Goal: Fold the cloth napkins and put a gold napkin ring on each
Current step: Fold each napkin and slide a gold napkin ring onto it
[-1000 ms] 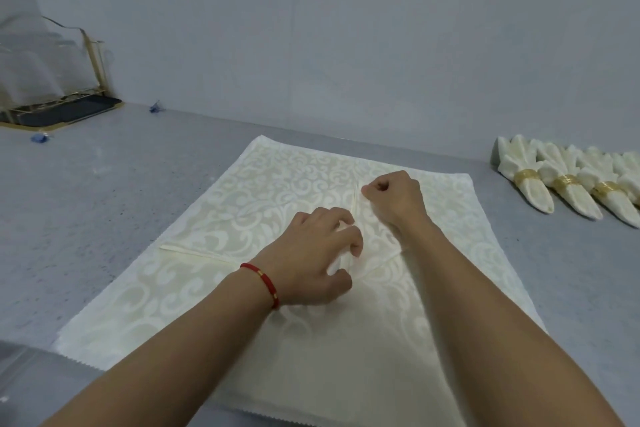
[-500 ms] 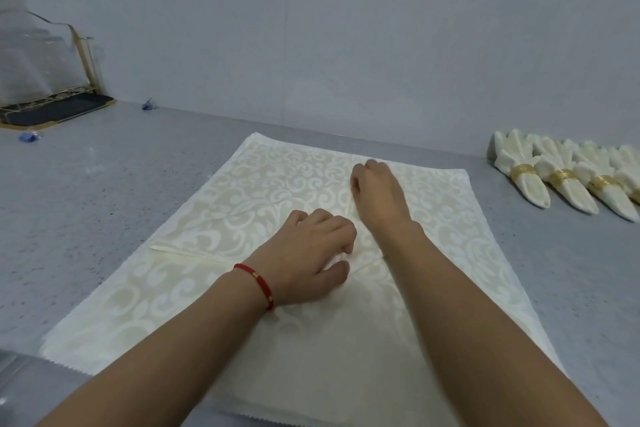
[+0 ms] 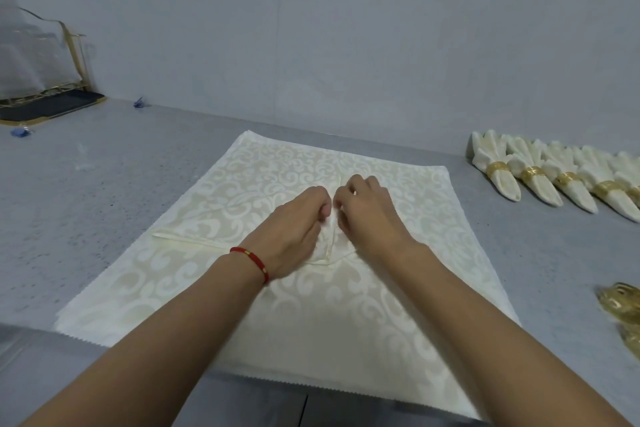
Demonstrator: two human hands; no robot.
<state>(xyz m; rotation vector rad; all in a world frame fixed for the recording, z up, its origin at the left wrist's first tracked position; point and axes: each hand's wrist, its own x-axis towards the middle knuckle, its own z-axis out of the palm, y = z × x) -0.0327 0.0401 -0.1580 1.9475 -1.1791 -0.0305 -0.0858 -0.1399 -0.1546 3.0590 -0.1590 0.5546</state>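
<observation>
Left hand (image 3: 294,222) and right hand (image 3: 367,211) are curled side by side at frame centre, a raised fold of the cream napkin (image 3: 242,288) pinched between them. Napkin is spread flat on grey counter (image 3: 86,201). Loose gold rings (image 3: 620,305) seen at 4 o'clock, ringed folded napkins (image 3: 540,173) lined up at 2 o'clock.

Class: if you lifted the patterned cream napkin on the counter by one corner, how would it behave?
The napkin would probably hang floppy: it lies flat and creases under the left hand and right hand. It looks thin, so likely light. On the smooth counter it might slide.
</observation>
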